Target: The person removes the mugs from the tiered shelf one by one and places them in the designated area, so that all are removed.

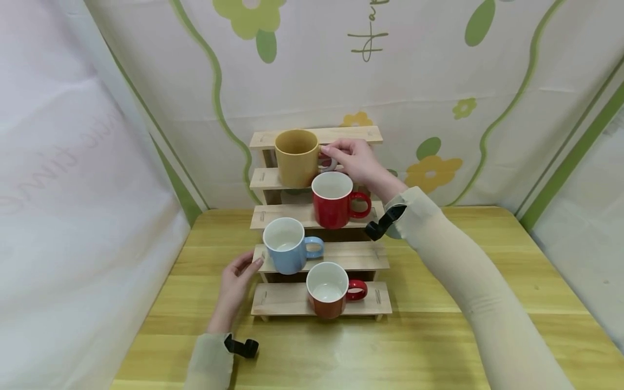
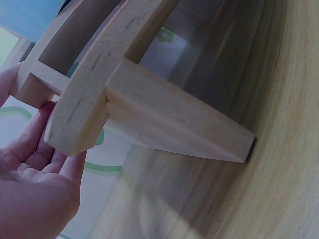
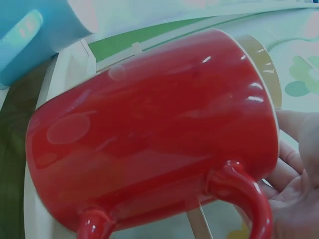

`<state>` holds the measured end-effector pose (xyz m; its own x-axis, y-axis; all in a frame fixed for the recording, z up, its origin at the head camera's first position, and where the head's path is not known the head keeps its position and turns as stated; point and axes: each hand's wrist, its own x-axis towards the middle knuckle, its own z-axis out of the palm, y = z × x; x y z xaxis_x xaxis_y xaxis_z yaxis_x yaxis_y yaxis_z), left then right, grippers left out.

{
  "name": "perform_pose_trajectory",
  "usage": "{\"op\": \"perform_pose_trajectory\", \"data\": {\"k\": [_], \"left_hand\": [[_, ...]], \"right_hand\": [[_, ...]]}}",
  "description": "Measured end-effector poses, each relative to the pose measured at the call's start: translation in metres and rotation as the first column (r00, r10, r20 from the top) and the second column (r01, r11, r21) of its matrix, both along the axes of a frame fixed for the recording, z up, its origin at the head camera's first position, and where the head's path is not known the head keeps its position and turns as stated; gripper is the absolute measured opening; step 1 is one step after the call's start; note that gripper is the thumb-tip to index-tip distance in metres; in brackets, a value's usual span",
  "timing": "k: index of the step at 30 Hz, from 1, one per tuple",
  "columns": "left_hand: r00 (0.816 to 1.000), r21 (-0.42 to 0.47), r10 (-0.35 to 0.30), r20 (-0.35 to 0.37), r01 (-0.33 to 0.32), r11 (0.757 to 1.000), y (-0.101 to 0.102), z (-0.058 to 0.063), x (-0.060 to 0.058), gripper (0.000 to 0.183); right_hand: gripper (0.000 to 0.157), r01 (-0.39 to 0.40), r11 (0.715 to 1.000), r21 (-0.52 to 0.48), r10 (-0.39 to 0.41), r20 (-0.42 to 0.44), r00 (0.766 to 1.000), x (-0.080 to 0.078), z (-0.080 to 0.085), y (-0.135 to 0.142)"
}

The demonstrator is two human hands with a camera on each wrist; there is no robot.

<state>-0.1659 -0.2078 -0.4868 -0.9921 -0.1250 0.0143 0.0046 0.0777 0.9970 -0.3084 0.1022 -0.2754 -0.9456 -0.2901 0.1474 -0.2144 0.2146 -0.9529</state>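
A yellow mug (image 1: 296, 162) is at the fourth board up of a stepped wooden rack (image 1: 287, 299), its handle side toward my right hand (image 1: 355, 160). The thumb and fingers of that hand pinch the handle near the rim. Just below the hand stands a red mug (image 1: 332, 203), which fills much of the right wrist view. My left hand (image 1: 236, 281) grips the left end of the second board from the bottom, thumb on top and fingers beneath, as the left wrist view shows. Beside it on that board sits a light blue mug (image 1: 287, 249).
Another red mug (image 1: 329, 295) with a white inside stands on the lowest board, handle to the right. The rack rests on a wood-grain table (image 1: 439, 271). A white cloth with flower prints (image 1: 429, 173) hangs behind, and more white cloth (image 1: 88, 216) hangs at the left.
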Motion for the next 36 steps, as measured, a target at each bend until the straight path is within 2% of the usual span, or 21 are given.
{"op": "perform_pose_trajectory", "data": {"k": [6, 20, 30, 36], "left_hand": [[1.0, 0.023, 0.01, -0.002, -0.01, 1.0, -0.001, -0.001, 0.001, 0.043], [1.0, 0.023, 0.014, -0.013, -0.014, 1.0, -0.004, 0.0, 0.001, 0.042], [1.0, 0.007, 0.021, -0.017, -0.021, 1.0, -0.003, -0.001, 0.001, 0.041], [0.999, 0.021, 0.014, -0.031, -0.013, 1.0, -0.004, -0.002, 0.001, 0.04]], "right_hand": [[0.029, 0.024, 1.0, -0.011, -0.024, -0.022, 0.999, 0.003, -0.003, 0.0], [0.03, 0.067, 0.995, -0.067, -0.07, -0.046, 0.996, 0.011, 0.003, 0.012], [0.031, 0.052, 0.988, -0.146, -0.063, -0.067, 0.996, 0.015, 0.012, 0.021], [0.029, 0.031, 0.964, -0.264, -0.044, -0.043, 0.998, 0.019, 0.022, 0.032]]}}
